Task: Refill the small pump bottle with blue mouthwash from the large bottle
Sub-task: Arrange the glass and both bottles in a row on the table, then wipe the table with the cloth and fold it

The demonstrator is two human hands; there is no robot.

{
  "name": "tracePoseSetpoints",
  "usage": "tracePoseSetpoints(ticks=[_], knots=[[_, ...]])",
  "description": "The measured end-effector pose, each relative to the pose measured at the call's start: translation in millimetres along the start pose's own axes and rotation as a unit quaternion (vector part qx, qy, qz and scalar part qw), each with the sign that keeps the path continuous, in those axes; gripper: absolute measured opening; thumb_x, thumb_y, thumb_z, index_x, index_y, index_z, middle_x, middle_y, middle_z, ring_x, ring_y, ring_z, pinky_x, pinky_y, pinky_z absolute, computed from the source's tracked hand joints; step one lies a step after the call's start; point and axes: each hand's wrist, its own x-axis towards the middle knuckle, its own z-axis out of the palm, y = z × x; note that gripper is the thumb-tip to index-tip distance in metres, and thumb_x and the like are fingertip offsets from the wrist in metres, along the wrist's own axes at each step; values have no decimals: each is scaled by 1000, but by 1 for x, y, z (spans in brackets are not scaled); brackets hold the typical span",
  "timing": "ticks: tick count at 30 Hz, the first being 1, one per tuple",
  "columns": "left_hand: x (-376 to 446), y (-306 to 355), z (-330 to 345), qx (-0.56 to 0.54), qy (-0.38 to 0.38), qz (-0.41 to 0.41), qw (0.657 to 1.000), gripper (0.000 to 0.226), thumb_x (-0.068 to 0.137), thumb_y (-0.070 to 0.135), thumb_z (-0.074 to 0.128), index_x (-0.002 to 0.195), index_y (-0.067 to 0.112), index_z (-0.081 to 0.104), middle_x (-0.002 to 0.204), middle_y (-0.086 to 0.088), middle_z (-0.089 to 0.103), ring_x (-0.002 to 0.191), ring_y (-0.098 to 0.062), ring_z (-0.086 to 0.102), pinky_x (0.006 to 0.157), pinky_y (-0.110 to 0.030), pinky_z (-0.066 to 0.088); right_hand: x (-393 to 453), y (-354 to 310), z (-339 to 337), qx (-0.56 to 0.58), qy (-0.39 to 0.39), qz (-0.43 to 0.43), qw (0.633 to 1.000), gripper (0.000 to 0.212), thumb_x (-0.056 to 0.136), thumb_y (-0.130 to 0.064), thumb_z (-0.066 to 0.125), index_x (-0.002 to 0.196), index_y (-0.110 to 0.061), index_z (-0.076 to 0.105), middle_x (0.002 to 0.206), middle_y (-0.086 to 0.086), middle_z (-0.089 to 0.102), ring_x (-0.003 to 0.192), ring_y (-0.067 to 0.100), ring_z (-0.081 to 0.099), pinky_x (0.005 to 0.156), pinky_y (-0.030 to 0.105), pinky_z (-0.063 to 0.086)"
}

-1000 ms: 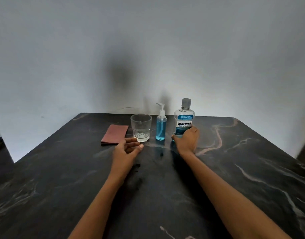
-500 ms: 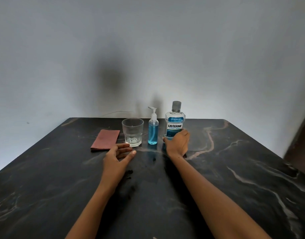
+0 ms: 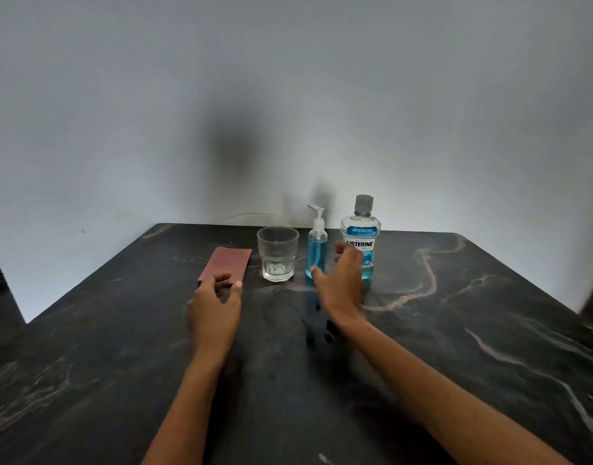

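On the dark marbled surface (image 3: 456,330), four things stand in a row near its far edge. From the left end of the row: a folded reddish-brown cloth (image 3: 226,265), lying flat; a clear, faceted drinking glass (image 3: 277,253), upright; the small pump bottle (image 3: 316,250), upright, with blue liquid filling most of its body and its white pump head screwed on; and the large Listerine mouthwash bottle (image 3: 361,236), upright, grey cap on, with blue mouthwash low in its base behind the label.

The left hand (image 3: 216,303) lies palm down toward the near end of the cloth, its fingertips at the cloth's near edge; whether they press on it cannot be told. Its grip is loose, fingers slightly curled, holding nothing.

The right hand (image 3: 342,283) is raised just in front of the two bottles, blurred, fingers spread and thumb out toward the pump bottle's base. Its grip is spread wide and holds nothing. The fingers overlap the lower left of the large bottle's label in this view, but contact cannot be told.
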Motion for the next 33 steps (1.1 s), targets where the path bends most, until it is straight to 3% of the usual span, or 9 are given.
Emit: tracePoseSetpoints(ticks=[4, 7, 11, 15, 19, 24, 29, 33], knots=[[0, 1, -6, 15, 22, -28, 999, 28, 91, 14, 58, 118, 7, 61, 116, -16, 66, 106, -29, 62, 91, -35, 47, -13, -27, 30, -20, -158, -179, 971, 28, 83, -7, 66, 110, -8, 61, 114, 9, 61, 103, 21, 59, 87, 23, 47], [-1, 3, -6, 7, 19, -45, 999, 31, 93, 13, 55, 123, 8, 57, 120, -15, 64, 110, -29, 60, 92, -33, 44, -10, -44, 68, -113, -298, -254, 913, 38, 88, -13, 59, 125, -6, 55, 127, 15, 56, 114, 29, 55, 98, 39, 46], [-1, 2, -8, -6, 28, -62, 998, 30, 93, 11, 52, 122, 5, 58, 118, -15, 65, 108, -28, 61, 87, -29, 43, -2, -54, 110, -200, -403, -262, 854, 53, 93, -19, 52, 140, 1, 36, 141, 23, 46, 124, 38, 50, 102, 47, 42], [0, 2, -9, -14, 30, -77, 996, 26, 93, 11, 50, 117, 5, 60, 112, -15, 67, 103, -29, 62, 88, -33, 45, 7, -55, 132, -228, -463, -232, 825, 49, 94, -23, 51, 136, 1, 41, 141, 22, 46, 126, 35, 49, 100, 41, 41], [2, 0, -8, -27, 38, -84, 995, 19, 92, 9, 51, 107, 7, 62, 106, -14, 69, 98, -28, 63, 84, -32, 46, 11, -54, 139, -256, -422, -261, 830, 28, 95, -20, 46, 111, -9, 65, 118, 14, 64, 105, 32, 61, 86, 38, 48], [1, -2, -7, -26, 38, -88, 995, 19, 92, 11, 52, 107, 11, 62, 106, -11, 69, 97, -26, 63, 84, -32, 46, 4, -56, 145, -254, -335, -261, 869, 21, 91, -7, 49, 103, -2, 65, 104, 18, 68, 98, 36, 63, 80, 39, 51], [3, -3, -8, -32, 37, -94, 994, 22, 92, 10, 52, 113, 10, 61, 108, -12, 68, 96, -22, 61, 81, -27, 43, 2, -65, 127, -75, -226, -128, 963, 24, 91, -8, 50, 104, -1, 70, 103, 19, 71, 97, 35, 63, 85, 41, 50], [3, 2, -11, -50, 19, -97, 994, 23, 93, 12, 53, 114, 8, 60, 112, -13, 67, 103, -27, 61, 89, -35, 48, 3, -72, 79, 104, -189, 26, 976, 21, 91, -12, 58, 105, -3, 71, 97, 15, 73, 86, 22, 64, 85, 37, 53]])
